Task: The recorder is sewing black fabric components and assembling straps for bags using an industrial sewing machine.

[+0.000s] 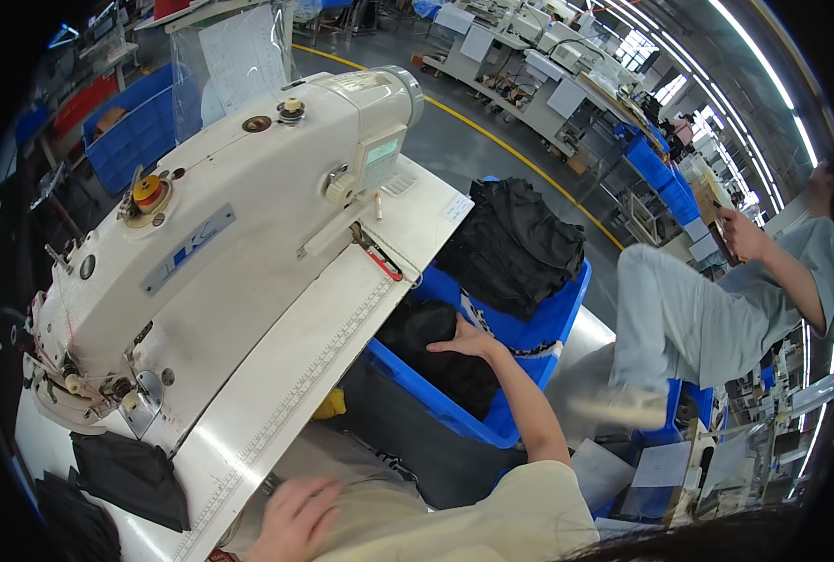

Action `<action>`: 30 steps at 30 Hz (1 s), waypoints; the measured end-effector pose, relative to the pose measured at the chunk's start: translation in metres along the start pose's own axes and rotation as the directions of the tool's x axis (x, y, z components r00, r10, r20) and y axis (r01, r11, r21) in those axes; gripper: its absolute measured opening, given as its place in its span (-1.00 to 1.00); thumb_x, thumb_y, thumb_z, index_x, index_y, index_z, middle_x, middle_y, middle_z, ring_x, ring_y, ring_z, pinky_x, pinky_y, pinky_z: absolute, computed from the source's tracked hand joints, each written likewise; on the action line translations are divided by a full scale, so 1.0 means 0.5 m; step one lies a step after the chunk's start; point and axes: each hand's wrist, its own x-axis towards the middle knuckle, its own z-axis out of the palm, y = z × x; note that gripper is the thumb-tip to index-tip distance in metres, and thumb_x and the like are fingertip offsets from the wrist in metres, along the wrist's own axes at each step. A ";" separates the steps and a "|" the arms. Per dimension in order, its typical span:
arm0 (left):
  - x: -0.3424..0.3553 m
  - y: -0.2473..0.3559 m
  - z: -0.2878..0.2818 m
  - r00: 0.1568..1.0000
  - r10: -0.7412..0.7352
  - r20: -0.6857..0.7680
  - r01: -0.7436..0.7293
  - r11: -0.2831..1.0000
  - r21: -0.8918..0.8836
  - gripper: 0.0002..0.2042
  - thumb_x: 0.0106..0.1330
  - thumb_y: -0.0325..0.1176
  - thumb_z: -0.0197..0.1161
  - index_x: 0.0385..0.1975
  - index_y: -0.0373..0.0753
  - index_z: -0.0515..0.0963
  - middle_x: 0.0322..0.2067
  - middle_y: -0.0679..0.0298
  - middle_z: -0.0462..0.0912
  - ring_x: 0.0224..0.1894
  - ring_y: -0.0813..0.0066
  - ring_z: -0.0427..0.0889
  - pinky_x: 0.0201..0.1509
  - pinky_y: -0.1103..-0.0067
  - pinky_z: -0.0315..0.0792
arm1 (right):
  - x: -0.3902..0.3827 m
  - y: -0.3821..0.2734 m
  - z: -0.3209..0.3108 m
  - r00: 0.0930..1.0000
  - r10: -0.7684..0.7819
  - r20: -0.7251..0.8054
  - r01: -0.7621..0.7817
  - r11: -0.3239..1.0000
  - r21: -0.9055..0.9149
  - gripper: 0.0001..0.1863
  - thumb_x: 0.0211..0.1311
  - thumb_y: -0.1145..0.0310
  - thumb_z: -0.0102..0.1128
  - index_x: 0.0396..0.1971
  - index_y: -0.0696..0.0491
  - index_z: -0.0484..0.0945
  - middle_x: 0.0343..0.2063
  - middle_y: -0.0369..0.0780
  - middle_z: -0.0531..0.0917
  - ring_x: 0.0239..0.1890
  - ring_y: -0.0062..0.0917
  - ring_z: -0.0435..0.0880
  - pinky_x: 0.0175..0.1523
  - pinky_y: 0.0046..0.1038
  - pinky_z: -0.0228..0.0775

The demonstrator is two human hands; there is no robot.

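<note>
My right hand (470,340) reaches into a blue plastic bin (492,433) to the right of the sewing table. Its fingers press into a piece of black fabric (426,323) there, the fingertips partly sunk in the cloth. My left hand (297,518) is above my lap by the table's front edge, smeared by motion; whether it holds anything is unclear. A white sewing machine (239,211) stands on the table (276,393). By its needle end lies a flat black fabric piece (134,480), with more black cloth (75,515) at the left edge.
A heap of black fabric (515,239) fills the bin's far end, beside a black-and-white patterned strip (529,348). Red-handled snips (379,258) lie on the table. At right, another person (717,300) in light clothes is close by. Machine benches (520,75) stand beyond a yellow floor line.
</note>
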 end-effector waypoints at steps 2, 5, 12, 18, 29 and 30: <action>0.069 -0.043 0.093 0.971 -0.165 0.170 0.215 0.918 -0.333 -0.46 0.21 -0.40 0.18 0.17 -0.35 0.16 0.09 0.07 0.34 0.00 0.21 0.48 0.05 0.42 0.37 | 0.010 0.009 0.013 0.998 -0.048 -0.027 0.048 0.999 -0.003 0.30 -0.33 -0.07 0.48 0.23 0.35 -0.19 0.15 0.10 0.24 0.25 -0.20 0.20 0.34 -0.45 -0.04; 0.166 -0.080 0.209 0.905 -0.373 0.204 0.414 0.670 -0.615 -0.48 0.28 -0.34 0.12 0.14 -0.37 0.06 -0.07 0.00 0.41 -0.10 0.32 0.54 -0.07 0.49 0.47 | -0.003 -0.019 0.021 0.986 0.158 -0.055 -0.167 0.962 -0.218 0.25 -0.32 0.01 0.51 0.23 0.35 -0.14 0.18 0.06 0.21 0.28 -0.28 0.14 0.34 -0.46 -0.05; 0.308 -0.118 0.299 0.820 -0.490 0.296 0.426 0.176 -0.887 -0.69 0.29 -0.33 0.12 -0.24 -0.32 0.12 -0.37 0.10 0.42 -0.36 0.37 0.59 -0.19 0.43 0.60 | 0.007 0.002 0.003 0.999 -0.041 -0.009 0.041 0.999 -0.008 0.16 -0.38 0.01 0.52 0.15 0.37 0.06 0.06 0.08 0.36 0.15 -0.22 0.33 0.26 -0.43 0.11; 0.318 -0.111 0.292 0.785 -0.504 0.359 0.486 0.143 -0.862 -0.74 0.32 -0.33 0.07 -0.25 -0.29 0.13 -0.38 0.10 0.47 -0.31 0.25 0.62 -0.20 0.40 0.60 | 0.013 -0.004 -0.026 0.984 -0.117 0.136 0.105 0.990 0.092 -0.06 -0.29 0.13 0.51 0.11 0.25 0.24 0.06 0.02 0.39 0.14 -0.29 0.35 0.26 -0.46 0.11; 0.330 -0.113 0.309 0.822 -0.482 0.304 0.418 0.147 -0.896 -0.83 0.34 -0.44 0.00 -0.27 -0.26 0.12 -0.38 0.11 0.50 -0.31 0.34 0.62 -0.20 0.43 0.60 | 0.005 -0.020 -0.062 0.984 0.004 0.178 -0.022 0.995 0.101 -0.17 -0.21 0.22 0.46 0.08 0.29 0.30 -0.05 -0.10 0.52 0.03 -0.40 0.46 0.18 -0.49 0.22; 0.331 -0.116 0.311 0.818 -0.482 0.313 0.429 0.151 -0.890 -0.83 0.34 -0.45 -0.01 -0.26 -0.26 0.12 -0.37 0.12 0.49 -0.31 0.34 0.62 -0.20 0.44 0.60 | -0.004 -0.069 -0.067 0.936 0.136 0.325 -0.195 0.968 0.156 -0.22 -0.24 0.35 0.48 0.06 0.26 0.33 -0.05 -0.15 0.52 0.01 -0.48 0.46 0.16 -0.52 0.25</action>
